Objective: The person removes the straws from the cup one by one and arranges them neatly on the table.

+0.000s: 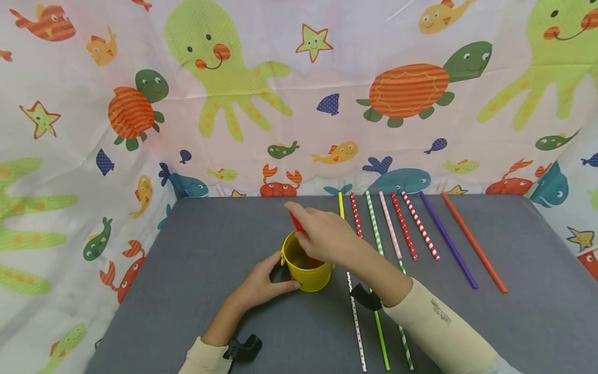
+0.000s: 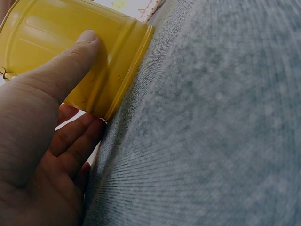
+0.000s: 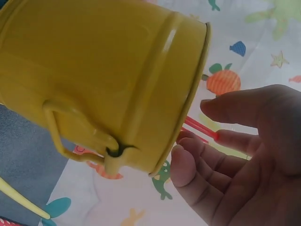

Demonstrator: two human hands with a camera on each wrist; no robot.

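Observation:
A small yellow bucket [image 1: 310, 280] stands upright on the table, with its rim facing up. My left hand [image 1: 261, 285] grips it from the left; in the left wrist view, the thumb lies along the bucket's side [image 2: 117, 52] and fingers reach round low near its base. My right hand [image 1: 327, 236] is over the bucket's mouth and holds a plain red straw [image 1: 296, 223] that slants down into it. In the right wrist view, the straw's end [image 3: 202, 129] shows past the rim between thumb and fingers. Its lower end is hidden by the bucket.
Right of the bucket lies a back row of straws, including a purple straw [image 1: 448, 239] and an orange straw [image 1: 474, 241]. Nearer, partly under the right forearm, are a spotted white straw [image 1: 356, 322], a lime straw [image 1: 381, 340] and a green-striped straw [image 1: 405, 335]. A printed curtain [image 1: 299, 114] hangs behind.

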